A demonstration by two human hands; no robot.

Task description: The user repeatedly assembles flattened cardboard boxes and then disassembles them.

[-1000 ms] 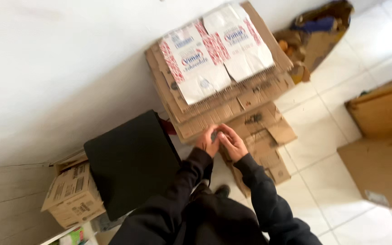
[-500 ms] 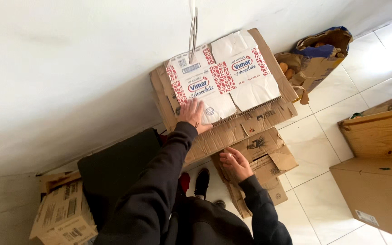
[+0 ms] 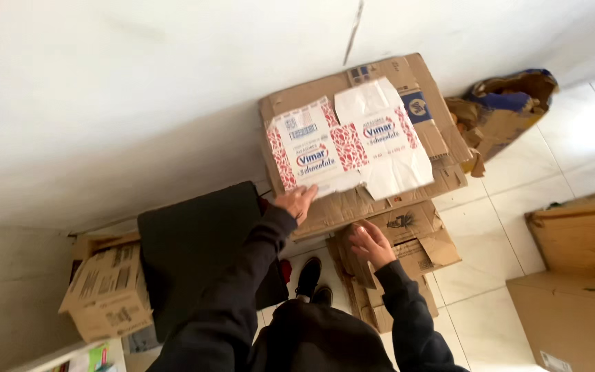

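Note:
My left hand [image 3: 297, 202] rests on the near left edge of a flattened white and red printed carton [image 3: 349, 141] that lies on top of a stack of flattened brown cardboard [image 3: 380, 200] against the wall. My right hand [image 3: 372, 244] lies lower, fingers spread on a smaller pile of folded brown cardboard [image 3: 408, 248] on the floor. Both arms wear dark sleeves. Neither hand visibly grips anything.
A black box-like object [image 3: 197, 241] stands to the left, with a printed brown carton [image 3: 108, 289] beside it. A crumpled brown and blue bag [image 3: 504, 110] lies at the right by the wall. Wooden boards and a cardboard box [image 3: 573, 289] fill the right side. My shoes [image 3: 311, 279] stand on white tiles.
My hands were together over the lower pile. The left hand reached up to the printed carton, then slid down to its near edge. The right hand stayed on the lower cardboard.

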